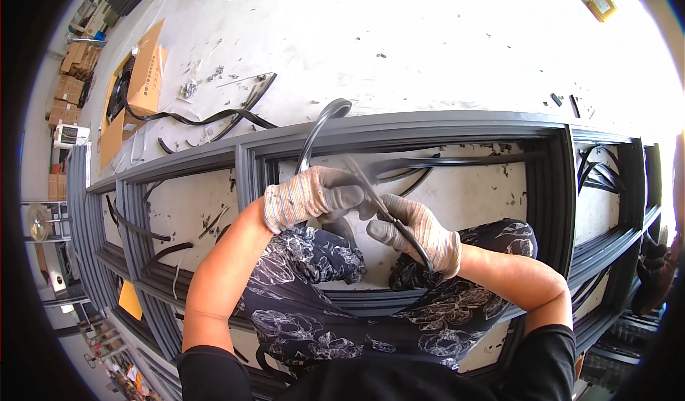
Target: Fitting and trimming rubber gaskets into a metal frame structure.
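Note:
My left hand [314, 195], in a grey-palmed knit glove, is closed around a black rubber strip [322, 126]. The strip arches up over the far frame bar and bends back down into the fist. A pair of scissors [405, 235] is in my right hand [421, 233], gloved the same way, its fingers wrapped round the handles. The blades point up and to the left, close against the left fingertips. Whether they touch the strip is blurred. Beyond the hands, another black strip [471, 160] runs to the right inside the frame.
Stacked dark grey metal frames [428, 124] surround my legs, with crossbars on both sides. An open cardboard box [146, 80] at the far left holds coiled black strip, one length trailing out. Loose strip pieces [603, 169] and black scraps lie about the floor [399, 37].

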{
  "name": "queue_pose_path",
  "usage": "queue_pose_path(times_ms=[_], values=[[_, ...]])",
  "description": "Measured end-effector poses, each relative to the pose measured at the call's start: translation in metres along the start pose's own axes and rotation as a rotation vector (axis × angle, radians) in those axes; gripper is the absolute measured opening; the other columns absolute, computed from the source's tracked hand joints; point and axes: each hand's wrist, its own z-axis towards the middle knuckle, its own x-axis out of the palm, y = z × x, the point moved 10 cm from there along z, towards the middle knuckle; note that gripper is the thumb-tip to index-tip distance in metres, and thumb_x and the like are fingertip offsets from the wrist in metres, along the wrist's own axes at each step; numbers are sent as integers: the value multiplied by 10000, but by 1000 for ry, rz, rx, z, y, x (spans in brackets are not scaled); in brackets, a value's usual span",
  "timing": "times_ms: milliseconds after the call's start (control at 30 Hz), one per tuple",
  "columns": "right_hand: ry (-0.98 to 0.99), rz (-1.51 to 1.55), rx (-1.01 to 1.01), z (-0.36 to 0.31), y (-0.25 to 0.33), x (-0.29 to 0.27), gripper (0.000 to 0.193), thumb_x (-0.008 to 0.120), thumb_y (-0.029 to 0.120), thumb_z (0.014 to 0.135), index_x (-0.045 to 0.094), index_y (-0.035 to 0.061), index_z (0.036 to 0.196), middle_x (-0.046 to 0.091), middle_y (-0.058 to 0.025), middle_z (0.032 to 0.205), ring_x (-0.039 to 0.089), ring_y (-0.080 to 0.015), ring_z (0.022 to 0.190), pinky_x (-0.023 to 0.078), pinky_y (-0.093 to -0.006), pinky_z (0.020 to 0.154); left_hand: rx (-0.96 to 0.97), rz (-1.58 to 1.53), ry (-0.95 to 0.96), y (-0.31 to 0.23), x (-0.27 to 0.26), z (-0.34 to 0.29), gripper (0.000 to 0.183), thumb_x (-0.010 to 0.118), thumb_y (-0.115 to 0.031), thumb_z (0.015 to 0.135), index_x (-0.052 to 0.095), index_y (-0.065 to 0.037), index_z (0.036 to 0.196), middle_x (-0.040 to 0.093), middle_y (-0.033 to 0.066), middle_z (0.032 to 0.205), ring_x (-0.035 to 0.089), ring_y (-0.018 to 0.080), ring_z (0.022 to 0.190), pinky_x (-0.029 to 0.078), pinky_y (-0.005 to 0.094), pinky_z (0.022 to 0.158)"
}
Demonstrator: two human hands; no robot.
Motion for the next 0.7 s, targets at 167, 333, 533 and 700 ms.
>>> queue_pose_path(times_ms=[167, 333, 533, 700], values=[[-78, -44, 120, -3, 2, -5, 316, 713, 190, 808, 611, 12, 1049, 621, 17, 828, 523, -24, 718, 433, -173, 608, -25, 58, -8, -3, -6, 4, 413, 621, -449, 833, 644, -37, 831, 481, -32, 550, 432, 59, 491, 333, 222, 446], [-364, -133, 112, 1, 18, -29, 293, 686, 281, 821, 607, 23, 935, 505, 20, 595, 455, -43, 488, 358, -195, 425, 73, 3, -176, 14, -26, 14, 400, 684, -432, 791, 626, -59, 923, 509, -31, 613, 435, 59, 498, 352, 208, 459], [-400, -303, -200, 24, 39, -36, 323, 728, 137, 761, 540, 50, 1009, 542, -26, 742, 498, -88, 684, 434, -250, 628, 33, -503, -389, 5, -40, 21, 377, 775, -353, 711, 586, -104, 922, 565, -2, 761, 549, 125, 707, 451, 273, 672], [-574, -876, -612, 10, 83, -9, 450, 752, 107, 668, 541, 63, 1063, 595, -113, 812, 575, -272, 767, 468, -363, 691, 217, -1304, -282, -29, -24, 35, 275, 640, -289, 845, 564, -66, 987, 598, 79, 921, 594, 216, 867, 500, 356, 763]])
